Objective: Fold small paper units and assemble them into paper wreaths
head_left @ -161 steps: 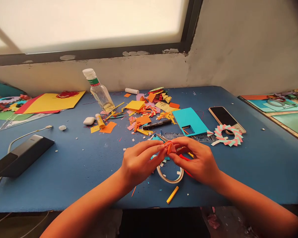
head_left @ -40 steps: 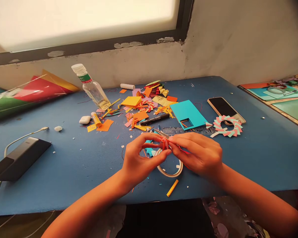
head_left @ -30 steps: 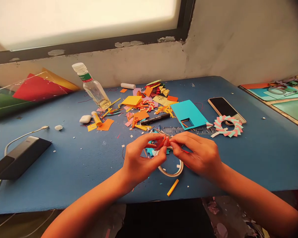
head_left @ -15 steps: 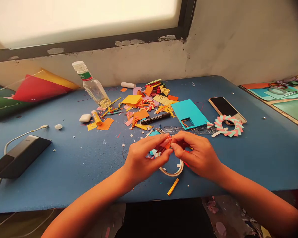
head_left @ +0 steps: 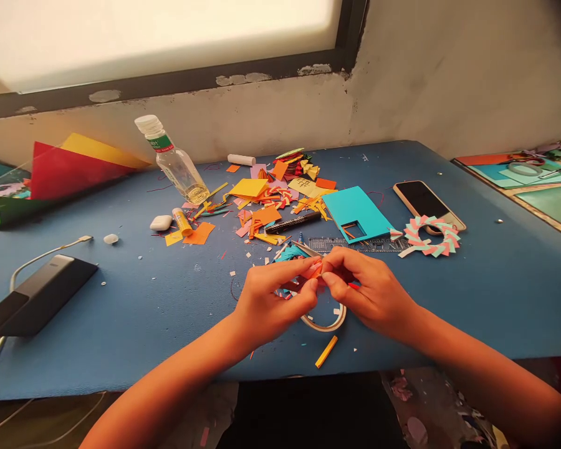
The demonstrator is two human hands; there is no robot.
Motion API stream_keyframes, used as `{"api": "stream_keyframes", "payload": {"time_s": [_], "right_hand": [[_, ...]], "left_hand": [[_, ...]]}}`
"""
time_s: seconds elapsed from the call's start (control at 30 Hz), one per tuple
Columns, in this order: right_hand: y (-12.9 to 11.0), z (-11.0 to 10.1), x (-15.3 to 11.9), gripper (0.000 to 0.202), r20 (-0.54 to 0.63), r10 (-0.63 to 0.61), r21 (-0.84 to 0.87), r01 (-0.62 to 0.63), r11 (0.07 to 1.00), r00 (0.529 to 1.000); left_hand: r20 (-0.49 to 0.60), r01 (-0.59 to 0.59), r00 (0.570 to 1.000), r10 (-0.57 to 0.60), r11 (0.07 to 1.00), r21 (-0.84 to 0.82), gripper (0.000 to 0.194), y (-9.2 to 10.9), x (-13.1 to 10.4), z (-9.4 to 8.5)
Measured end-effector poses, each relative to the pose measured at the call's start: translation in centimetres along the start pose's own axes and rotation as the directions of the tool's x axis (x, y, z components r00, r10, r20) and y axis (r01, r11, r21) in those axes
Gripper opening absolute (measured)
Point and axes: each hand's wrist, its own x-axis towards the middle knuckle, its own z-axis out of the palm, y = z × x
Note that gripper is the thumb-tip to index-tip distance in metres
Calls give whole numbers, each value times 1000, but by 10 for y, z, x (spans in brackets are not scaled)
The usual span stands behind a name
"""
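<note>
My left hand (head_left: pixel 275 293) and my right hand (head_left: pixel 367 290) meet over the front middle of the blue table. Between their fingertips is a small piece of orange and pink paper (head_left: pixel 315 269), partly hidden by the fingers. The left thumb and forefinger pinch its left side. My right thumb and forefinger close on its right edge. Beneath the hands lies a roll of tape (head_left: pixel 326 325), seen from its near rim. Scissors (head_left: pixel 306 248) and teal paper pieces (head_left: pixel 290 252) show just beyond the fingers.
Behind the hands spread paper scraps (head_left: pixel 264 216), a black marker (head_left: pixel 293 222), a blue card (head_left: pixel 355 212) and a clear ruler (head_left: pixel 378 245). A paper ring (head_left: pixel 431 237) touches a phone (head_left: pixel 429 202). A bottle (head_left: pixel 180 165) and glue stick (head_left: pixel 182 222) stand left. A yellow strip (head_left: pixel 326 352) lies in front.
The fingers have shifted slightly around the small paper, the left thumb moving a little left and up. Both hands stay in nearly the same place.
</note>
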Motion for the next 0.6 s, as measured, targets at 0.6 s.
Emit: {"api": "stream_keyframes", "payload": {"time_s": [0.6], "right_hand": [[5, 8, -4, 4, -141, -182, -239, 145, 960, 973]], "left_hand": [[-23, 210, 976, -215, 968, -138, 23, 3, -2, 5]]}}
